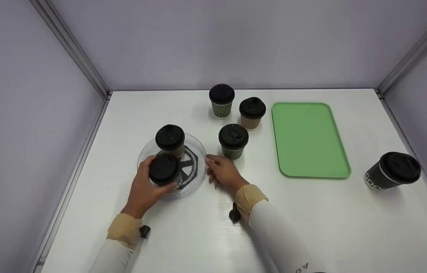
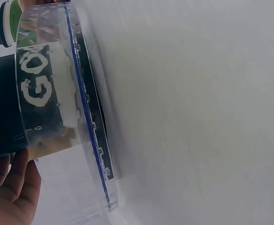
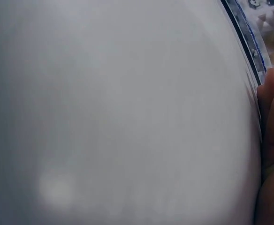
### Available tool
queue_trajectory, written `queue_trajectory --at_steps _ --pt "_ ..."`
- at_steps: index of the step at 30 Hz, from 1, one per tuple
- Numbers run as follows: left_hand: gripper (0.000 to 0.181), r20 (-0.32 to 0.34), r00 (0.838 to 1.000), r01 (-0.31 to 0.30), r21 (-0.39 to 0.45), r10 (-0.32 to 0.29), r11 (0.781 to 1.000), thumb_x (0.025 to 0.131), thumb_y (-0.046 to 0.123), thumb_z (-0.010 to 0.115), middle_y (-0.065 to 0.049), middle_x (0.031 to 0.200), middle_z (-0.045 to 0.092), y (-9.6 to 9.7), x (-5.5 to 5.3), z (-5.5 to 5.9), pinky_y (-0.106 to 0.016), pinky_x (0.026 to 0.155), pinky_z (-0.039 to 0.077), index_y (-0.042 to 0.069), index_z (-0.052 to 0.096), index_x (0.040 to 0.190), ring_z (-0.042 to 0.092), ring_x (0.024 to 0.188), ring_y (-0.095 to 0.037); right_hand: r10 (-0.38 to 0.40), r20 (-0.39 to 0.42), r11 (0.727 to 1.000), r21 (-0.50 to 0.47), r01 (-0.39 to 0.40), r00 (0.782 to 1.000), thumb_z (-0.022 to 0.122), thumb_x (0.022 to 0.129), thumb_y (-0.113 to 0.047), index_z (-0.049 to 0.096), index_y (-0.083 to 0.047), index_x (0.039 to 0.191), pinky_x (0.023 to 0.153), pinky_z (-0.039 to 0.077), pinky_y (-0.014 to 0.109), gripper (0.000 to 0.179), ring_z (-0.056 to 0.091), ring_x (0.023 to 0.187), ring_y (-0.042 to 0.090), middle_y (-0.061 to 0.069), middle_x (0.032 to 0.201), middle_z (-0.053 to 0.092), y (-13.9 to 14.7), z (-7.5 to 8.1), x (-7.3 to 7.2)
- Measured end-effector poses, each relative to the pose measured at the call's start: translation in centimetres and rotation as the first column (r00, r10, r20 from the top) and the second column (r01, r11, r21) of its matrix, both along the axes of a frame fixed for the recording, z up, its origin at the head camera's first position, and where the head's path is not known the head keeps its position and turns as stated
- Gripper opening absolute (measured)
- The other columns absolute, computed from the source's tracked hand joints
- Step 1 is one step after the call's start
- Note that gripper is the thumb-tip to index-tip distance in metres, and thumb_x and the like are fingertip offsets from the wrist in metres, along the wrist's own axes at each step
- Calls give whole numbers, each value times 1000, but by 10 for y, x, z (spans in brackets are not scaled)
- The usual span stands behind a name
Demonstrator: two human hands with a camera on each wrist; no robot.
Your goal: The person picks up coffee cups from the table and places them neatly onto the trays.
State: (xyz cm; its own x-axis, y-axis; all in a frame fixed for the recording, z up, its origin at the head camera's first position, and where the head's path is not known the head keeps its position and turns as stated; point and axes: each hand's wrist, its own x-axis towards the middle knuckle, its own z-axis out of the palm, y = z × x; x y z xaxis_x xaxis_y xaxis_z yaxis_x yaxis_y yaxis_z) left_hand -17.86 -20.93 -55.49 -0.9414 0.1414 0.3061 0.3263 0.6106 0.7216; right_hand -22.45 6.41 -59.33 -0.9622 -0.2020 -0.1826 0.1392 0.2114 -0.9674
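Note:
A clear round tray with a raised wall and a dark spoked pattern on its base lies left of centre. Inside it stand two black-lidded paper cups, the rear one a brown cup. My left hand grips the front one, a dark cup with pale lettering, thumb and fingers around its side. At the tray's right edge, my right hand pinches the rim; its fingers show low against the wall in the right wrist view. A green cup stands just beyond that hand.
Behind are another green cup and a brown cup, both black-lidded. A flat green tray lies right of them. At far right a dark lettered cup stands near the side wall. Walls also enclose the white table left and back.

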Motion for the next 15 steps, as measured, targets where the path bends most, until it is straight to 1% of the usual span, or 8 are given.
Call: queue_trajectory --at_steps 3,9,15 --pt "103 -2 1000 1 -7 -1 1000 67 55 84 -9 139 43 0 0 0 -46 105 36 13 33 146 42 130 -25 -1 3 1000 3 1 1000 54 101 -35 56 -9 137 42 50 35 45 60 52 19 10 79 64 -1 0 0" --pt "102 -6 1000 1 -6 -1 1000 68 56 84 -8 137 44 0 0 0 -46 105 35 14 33 147 42 130 -24 0 10 1000 -22 0 1000 55 100 -37 54 -8 139 43 50 36 49 61 53 20 10 79 64 -1 0 0" --pt "102 -22 1000 1 -1 -1 1000 68 54 84 -8 137 44 1 0 -1 -46 105 35 14 33 147 43 129 -23 -7 29 1000 -29 8 1000 55 100 -37 54 -9 139 43 50 37 48 61 54 20 11 80 64 0 1 0"
